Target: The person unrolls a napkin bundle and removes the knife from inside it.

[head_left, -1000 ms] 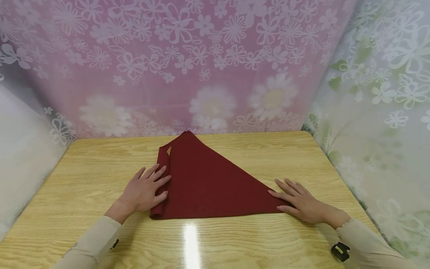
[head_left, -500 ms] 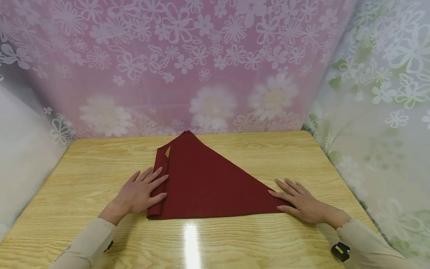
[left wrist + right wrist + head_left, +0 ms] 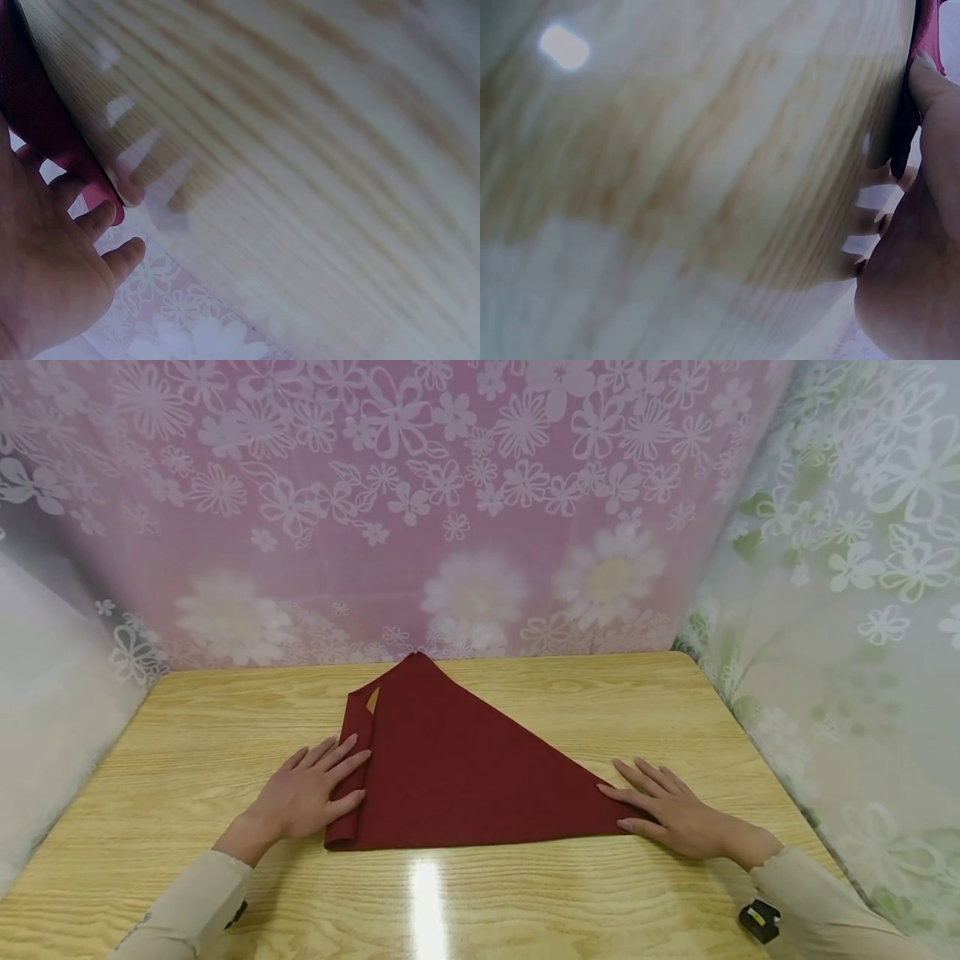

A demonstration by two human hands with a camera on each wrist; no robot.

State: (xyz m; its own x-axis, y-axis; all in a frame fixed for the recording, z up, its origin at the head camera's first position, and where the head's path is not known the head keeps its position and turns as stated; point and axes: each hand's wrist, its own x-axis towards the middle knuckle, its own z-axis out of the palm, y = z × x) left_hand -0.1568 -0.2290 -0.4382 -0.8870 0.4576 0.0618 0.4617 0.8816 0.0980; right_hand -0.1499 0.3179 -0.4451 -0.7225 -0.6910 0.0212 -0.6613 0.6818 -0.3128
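Observation:
A dark red cloth [image 3: 457, 768] lies folded into a rough triangle on the wooden table, its peak near the far edge. Along its left side runs a folded-over strip [image 3: 356, 718], with a small gap near the top. My left hand [image 3: 303, 793] rests on that strip with fingers spread and fairly straight. My right hand [image 3: 675, 814] touches the cloth's right corner with thumb and forefinger; its other fingers lie on the table. In the left wrist view the cloth [image 3: 45, 105] passes by the fingers. The right wrist view shows only a bit of cloth [image 3: 927, 34] at the thumb.
The wood-grain table [image 3: 555, 893] shows bare wood around the cloth, with a bright light reflection in front. A pink floral backdrop [image 3: 345, 552] stands behind the table, and a pale floral one [image 3: 847, 635] on the right. Black wrist devices hang at both sleeves.
My left hand has shifted slightly to the left, and the folded strip's left edge has moved left with it, widening the strip. My right hand has stayed in place.

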